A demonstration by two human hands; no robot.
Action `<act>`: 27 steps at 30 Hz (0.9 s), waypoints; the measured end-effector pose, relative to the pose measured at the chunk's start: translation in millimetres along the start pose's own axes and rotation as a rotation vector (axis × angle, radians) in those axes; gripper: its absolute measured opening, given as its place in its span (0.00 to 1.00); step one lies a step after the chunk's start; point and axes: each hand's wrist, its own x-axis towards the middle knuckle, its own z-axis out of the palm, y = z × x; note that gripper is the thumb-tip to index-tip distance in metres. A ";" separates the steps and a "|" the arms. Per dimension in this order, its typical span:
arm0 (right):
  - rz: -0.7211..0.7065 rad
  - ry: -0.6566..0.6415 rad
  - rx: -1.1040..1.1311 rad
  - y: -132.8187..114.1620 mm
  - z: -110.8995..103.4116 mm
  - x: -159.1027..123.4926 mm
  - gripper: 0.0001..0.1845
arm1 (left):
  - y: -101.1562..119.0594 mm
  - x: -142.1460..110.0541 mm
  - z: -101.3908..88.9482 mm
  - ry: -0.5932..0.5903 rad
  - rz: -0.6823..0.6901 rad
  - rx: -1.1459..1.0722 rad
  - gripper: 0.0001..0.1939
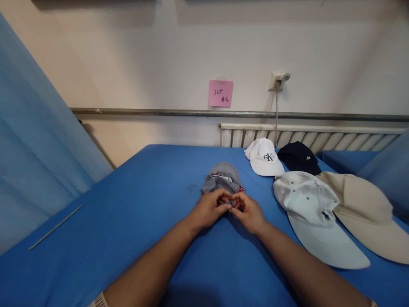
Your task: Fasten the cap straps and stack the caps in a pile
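A grey cap (224,171) lies in the middle of the blue-covered table, its inside and labels facing me and its brim pointing away. My left hand (210,207) pinches the near edge of the cap, where a strap seems to be. Close against it, my right hand (248,212) grips the same edge, thumb and fingers pressed together. The fingertips of both hands nearly meet, and they partly hide the strap between them. A dark red patch shows on the cap just above my right hand.
To the right lie a white cap (262,157), a dark navy cap (298,157), a pale cap (306,200) and a beige cap (361,200). A thin stick (56,227) rests at the left on the blue sheet (128,204). Blue curtains (41,140) hang at the left.
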 end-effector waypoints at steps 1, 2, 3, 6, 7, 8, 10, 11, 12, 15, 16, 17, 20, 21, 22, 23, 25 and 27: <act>-0.001 0.009 0.007 0.5 0.2 0.0 0.12 | 1.0 -0.2 -0.2 0.008 0.006 0.032 0.12; -0.002 0.013 0.012 1.1 0.4 0.1 0.12 | 1.9 -0.5 -0.4 0.015 0.011 0.067 0.13; -0.004 0.009 0.020 1.8 0.5 0.1 0.12 | 2.8 -0.6 -0.5 0.021 0.015 0.097 0.13; -0.004 -0.013 0.050 4.1 0.6 0.0 0.11 | 4.1 -0.8 -0.5 0.024 0.019 0.146 0.12; -0.004 -0.018 0.065 4.6 0.4 -0.2 0.11 | 4.1 -0.7 -0.5 0.023 0.019 0.155 0.11; -0.003 -0.023 0.083 4.8 0.2 -0.4 0.11 | 3.8 -0.5 -0.4 0.022 0.018 0.161 0.11; 0.005 -0.037 0.117 4.2 -0.7 -0.7 0.09 | 2.7 -0.2 -0.2 0.022 0.015 0.172 0.10; 0.011 -0.046 0.133 3.6 -1.1 -0.8 0.09 | 1.9 -0.1 -0.1 0.023 0.015 0.182 0.09; 0.018 -0.052 0.149 2.9 -1.5 -0.8 0.08 | 1.2 0.0 0.0 0.025 0.018 0.195 0.09; 0.033 -0.049 0.186 1.2 -2.3 -0.3 0.09 | -0.6 0.1 0.1 0.025 0.032 0.245 0.08; 0.035 -0.044 0.192 1.0 -2.5 0.0 0.09 | -0.8 0.0 0.1 0.024 0.035 0.258 0.08; 0.036 -0.041 0.189 1.0 -2.7 0.2 0.10 | -0.7 0.0 -0.1 0.023 0.037 0.270 0.08; 0.045 -0.054 0.148 3.2 -3.0 0.8 0.11 | 0.9 -0.4 -0.5 0.018 0.048 0.298 0.08; 0.048 -0.059 0.137 4.4 -3.0 1.0 0.11 | 1.6 -0.5 -0.5 0.015 0.055 0.307 0.08; 0.052 -0.058 0.132 5.9 -2.9 1.1 0.11 | 2.1 -0.6 -0.5 0.010 0.061 0.316 0.08; 0.054 -0.057 0.132 7.3 -2.8 1.2 0.11 | 2.6 -0.7 -0.3 0.005 0.067 0.324 0.08; 0.056 -0.049 0.134 9.5 -2.3 1.4 0.11 | 3.0 -1.1 0.4 -0.004 0.082 0.340 0.08; 0.058 -0.044 0.128 10.2 -1.8 1.6 0.11 | 3.1 -1.6 1.5 -0.005 0.101 0.354 0.09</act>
